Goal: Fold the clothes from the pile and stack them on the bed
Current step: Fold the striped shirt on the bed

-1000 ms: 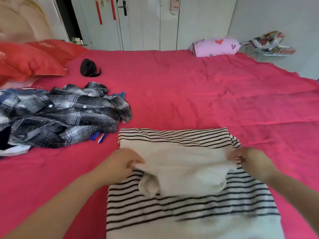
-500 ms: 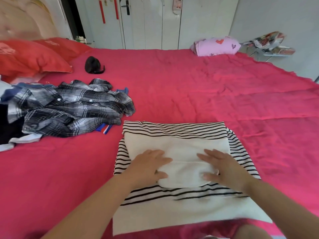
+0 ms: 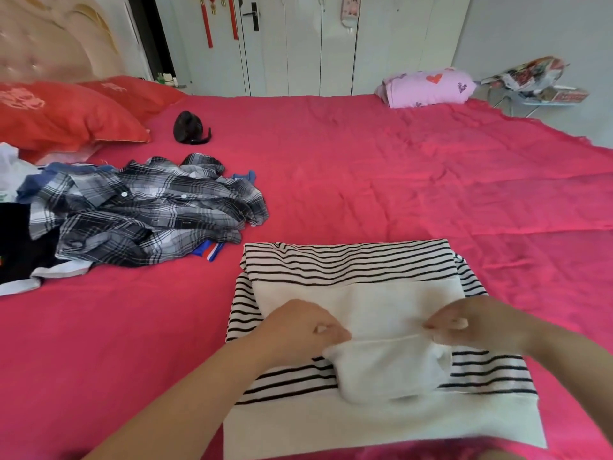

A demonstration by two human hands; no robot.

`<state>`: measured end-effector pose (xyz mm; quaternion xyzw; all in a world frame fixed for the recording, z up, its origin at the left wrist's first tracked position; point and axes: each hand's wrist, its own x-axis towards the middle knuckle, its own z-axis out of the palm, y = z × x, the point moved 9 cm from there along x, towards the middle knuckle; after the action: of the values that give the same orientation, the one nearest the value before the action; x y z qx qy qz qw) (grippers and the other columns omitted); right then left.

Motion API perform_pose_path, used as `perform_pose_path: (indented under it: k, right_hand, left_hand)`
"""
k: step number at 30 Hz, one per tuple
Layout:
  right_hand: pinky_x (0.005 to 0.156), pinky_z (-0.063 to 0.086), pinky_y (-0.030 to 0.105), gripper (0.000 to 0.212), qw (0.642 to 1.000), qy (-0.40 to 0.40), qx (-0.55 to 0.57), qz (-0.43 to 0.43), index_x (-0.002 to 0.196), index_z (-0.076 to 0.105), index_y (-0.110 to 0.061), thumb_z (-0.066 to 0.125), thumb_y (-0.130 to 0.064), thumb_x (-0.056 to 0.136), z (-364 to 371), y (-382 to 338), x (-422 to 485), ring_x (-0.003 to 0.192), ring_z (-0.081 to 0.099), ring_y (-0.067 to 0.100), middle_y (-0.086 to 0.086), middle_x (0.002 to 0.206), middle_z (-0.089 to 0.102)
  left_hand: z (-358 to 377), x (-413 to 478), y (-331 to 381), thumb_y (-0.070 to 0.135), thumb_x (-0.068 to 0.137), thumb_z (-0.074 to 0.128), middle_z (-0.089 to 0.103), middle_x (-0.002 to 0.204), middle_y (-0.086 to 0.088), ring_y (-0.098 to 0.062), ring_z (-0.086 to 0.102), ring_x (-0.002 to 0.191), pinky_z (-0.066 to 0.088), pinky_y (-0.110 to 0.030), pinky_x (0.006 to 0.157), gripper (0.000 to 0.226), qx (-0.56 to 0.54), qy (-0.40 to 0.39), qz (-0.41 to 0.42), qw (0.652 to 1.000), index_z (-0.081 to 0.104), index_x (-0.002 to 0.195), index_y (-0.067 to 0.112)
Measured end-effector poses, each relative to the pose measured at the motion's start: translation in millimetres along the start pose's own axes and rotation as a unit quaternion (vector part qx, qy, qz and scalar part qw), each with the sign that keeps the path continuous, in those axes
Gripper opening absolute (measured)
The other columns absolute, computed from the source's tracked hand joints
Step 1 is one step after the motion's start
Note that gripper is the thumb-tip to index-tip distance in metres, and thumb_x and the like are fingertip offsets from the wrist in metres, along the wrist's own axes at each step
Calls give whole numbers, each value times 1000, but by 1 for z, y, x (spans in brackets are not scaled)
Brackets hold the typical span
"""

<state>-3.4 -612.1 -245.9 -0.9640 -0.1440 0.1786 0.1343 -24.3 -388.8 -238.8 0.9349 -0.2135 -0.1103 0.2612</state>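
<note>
Both curled; left hand [image 3: 298, 327], right hand [image 3: 481, 322] pinch fold of striped sweater [image 3: 348, 260]

The sweater [image 3: 348, 263] lies on the near part of the bed [image 3: 398, 180], folded over itself, with the left hand [image 3: 298, 327] on its left side and the right hand [image 3: 481, 322] on its right, each pinching an end of the upper layer's near edge. Left of the sweater and a little farther back sits the pile [image 3: 20, 247] with a shirt [image 3: 142, 210] on top, and behind it two pillows [image 3: 66, 117] lie before the headboard [image 3: 49, 38], a small object [image 3: 189, 127] just right of them. A bundle [image 3: 428, 86] lies at the bed's far right, a rack [image 3: 530, 81] stands beyond it, and doors [image 3: 298, 44] run behind the bed.
</note>
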Motion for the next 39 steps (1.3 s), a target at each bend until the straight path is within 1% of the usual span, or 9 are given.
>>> perform_pose_path:
  k: [3,6,10,20,26,29,32,35,39]
  right_hand:
    - [79,33,7,47,996,84,-9,0,105,68,-30,40,-63,85,-23,-4,12,102,57,-1,-20,110,64]
    - [87,37,24,30,978,206,-7,27,118,64,-22,48,-33,94,-44,-7,33,110,58,18,0,117,65]
    - [93,39,34,34,966,241,-2,93,126,58,-16,53,-17,92,-48,15,71,111,54,35,19,121,57]
    - [103,33,41,43,969,142,-136,150,140,35,-29,32,-25,98,-43,57,139,130,36,26,4,138,43]
    - [87,41,36,32,919,226,-263,187,118,55,-17,41,-13,90,-86,70,143,109,50,30,8,110,52]
    - [90,41,38,34,925,214,-229,213,118,57,-15,42,-10,89,-82,74,154,111,48,32,11,113,52]
    - [93,39,41,36,947,215,-143,191,127,53,-21,44,-17,93,-66,68,159,114,47,35,13,118,52]
    - [100,38,46,38,954,283,-69,67,128,56,-20,47,-31,93,-61,31,150,118,49,34,13,125,57]
    - [113,18,48,83,980,182,-77,3,140,35,-35,0,-70,74,-10,0,127,140,26,22,-1,149,35]
  left_hand:
    - [-34,8,-14,36,95,45,67,109,1,-16,57,99,39,-26,86,33,-19,126,-28,991,68,108,16]
    - [-63,26,-27,44,84,23,67,98,-17,-29,57,94,35,-35,83,63,38,208,-20,977,65,97,-2]
    - [-88,49,-81,26,96,40,61,116,-10,-29,50,111,41,-40,94,33,119,249,-141,951,63,116,13]
    - [-76,95,-151,37,101,22,57,121,-9,-27,51,113,38,-41,94,42,250,80,-233,936,51,124,16]
    - [-116,96,-154,29,100,32,61,102,-13,-33,55,99,41,-42,81,34,289,231,-196,908,56,103,5]
    - [-100,102,-165,34,100,31,58,113,-11,-30,51,109,38,-41,90,37,289,177,-248,908,55,112,8]
    - [-87,97,-175,41,99,29,48,132,-8,-26,40,125,28,-42,104,45,255,169,-291,906,45,132,16]
    - [-93,92,-144,48,97,21,43,140,-3,-22,36,131,23,-42,108,54,244,256,-193,915,37,141,21]
    - [-45,79,-127,63,70,-11,24,153,2,-17,17,142,10,-40,116,88,210,142,-131,959,18,148,32]
